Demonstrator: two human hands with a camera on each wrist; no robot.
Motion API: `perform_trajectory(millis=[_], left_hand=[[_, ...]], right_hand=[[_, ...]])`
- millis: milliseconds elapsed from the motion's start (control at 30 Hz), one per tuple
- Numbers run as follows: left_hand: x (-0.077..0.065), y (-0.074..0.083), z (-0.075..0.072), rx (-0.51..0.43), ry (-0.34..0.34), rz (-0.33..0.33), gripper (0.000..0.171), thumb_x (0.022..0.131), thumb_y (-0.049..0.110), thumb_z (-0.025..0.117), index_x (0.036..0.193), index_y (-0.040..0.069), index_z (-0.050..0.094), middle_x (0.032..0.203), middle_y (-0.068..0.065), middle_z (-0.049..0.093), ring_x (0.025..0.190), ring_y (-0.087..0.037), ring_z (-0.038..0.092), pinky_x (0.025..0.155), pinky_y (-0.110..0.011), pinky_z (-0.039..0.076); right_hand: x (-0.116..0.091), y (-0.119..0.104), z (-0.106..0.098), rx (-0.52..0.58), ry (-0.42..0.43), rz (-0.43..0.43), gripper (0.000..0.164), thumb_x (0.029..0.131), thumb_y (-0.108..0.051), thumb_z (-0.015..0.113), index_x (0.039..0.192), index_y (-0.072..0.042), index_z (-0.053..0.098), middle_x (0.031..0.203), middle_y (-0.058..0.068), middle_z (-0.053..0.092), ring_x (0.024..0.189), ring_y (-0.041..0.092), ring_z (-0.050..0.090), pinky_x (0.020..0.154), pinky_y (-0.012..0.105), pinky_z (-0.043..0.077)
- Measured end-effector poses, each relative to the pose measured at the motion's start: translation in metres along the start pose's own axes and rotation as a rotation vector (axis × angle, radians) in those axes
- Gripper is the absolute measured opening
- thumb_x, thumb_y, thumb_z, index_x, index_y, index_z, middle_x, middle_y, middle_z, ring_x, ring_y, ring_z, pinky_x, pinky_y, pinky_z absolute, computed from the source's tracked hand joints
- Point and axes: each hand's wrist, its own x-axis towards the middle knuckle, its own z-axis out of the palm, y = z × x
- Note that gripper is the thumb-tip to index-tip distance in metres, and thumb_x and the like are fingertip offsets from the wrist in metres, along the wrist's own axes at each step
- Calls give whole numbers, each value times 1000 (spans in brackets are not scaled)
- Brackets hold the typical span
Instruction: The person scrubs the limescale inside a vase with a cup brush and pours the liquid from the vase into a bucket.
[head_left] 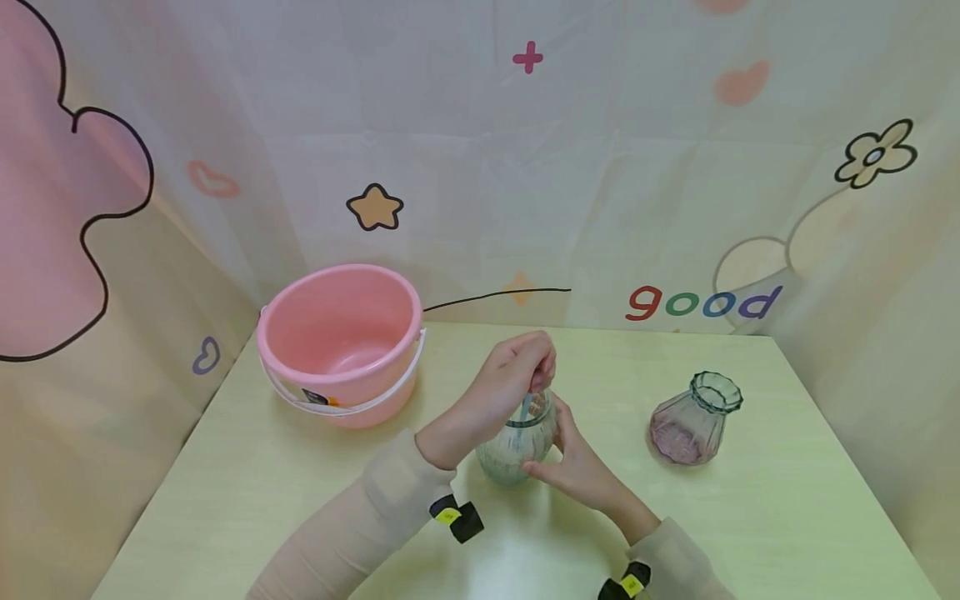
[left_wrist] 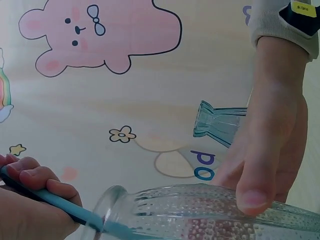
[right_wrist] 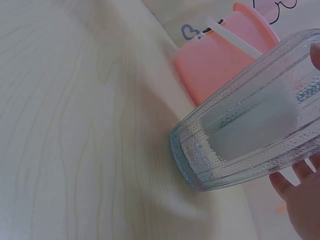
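Observation:
A clear, textured glass vase (head_left: 504, 458) is in front of me at the middle of the table, with cloudy whitish liquid showing low inside it in the right wrist view. My right hand (head_left: 576, 465) holds its side, thumb in front and fingers around the far side. Above the mouth, my left hand (head_left: 513, 367) grips a light-blue and black handle (left_wrist: 65, 202) with curled fingers. That handle slants down through the neck into the vase; its lower end is hidden behind the bumpy glass.
To the left at the back stands a pink bucket (head_left: 382, 387) with a white handle. A second glass vase (head_left: 686, 425), purplish at the bottom with a wavy rim, is at the right. Behind the pale wood table (head_left: 810, 517) hangs a printed curtain (head_left: 465, 167).

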Motion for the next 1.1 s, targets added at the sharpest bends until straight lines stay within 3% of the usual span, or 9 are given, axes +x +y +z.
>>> perform_trajectory(millis=[533, 767, 867, 1100], left_hand=[[2, 41, 5, 30, -50, 65, 28, 93, 15, 32, 69, 2, 37, 65, -12, 31, 59, -25, 31, 59, -30, 29], [4, 55, 6, 35, -49, 59, 29, 93, 15, 32, 68, 2, 37, 65, -12, 31, 60, -28, 31, 59, -31, 28], [5, 59, 7, 31, -50, 66, 29, 93, 15, 32, 68, 2, 37, 63, -12, 30, 59, -28, 30, 58, -32, 28], [4, 56, 9, 15, -58, 86, 28, 93, 13, 32, 68, 2, 37, 64, -12, 30, 59, -28, 30, 57, -31, 28]], right_hand=[[2, -1, 4, -43, 49, -2, 91, 78, -13, 68, 141, -8, 3, 145, 17, 13, 130, 30, 17, 98, 62, 23], [7, 30, 5, -75, 77, 27, 98, 75, -20, 72, 143, -22, 2, 147, 7, 14, 130, 23, 19, 98, 58, 27], [7, 33, 5, -84, 84, 28, 98, 75, -21, 73, 143, -24, 3, 146, 5, 16, 130, 21, 21, 98, 55, 29], [3, 10, 6, -58, 70, 30, 94, 76, -15, 71, 142, -11, 4, 145, 15, 17, 129, 30, 21, 98, 60, 25]])
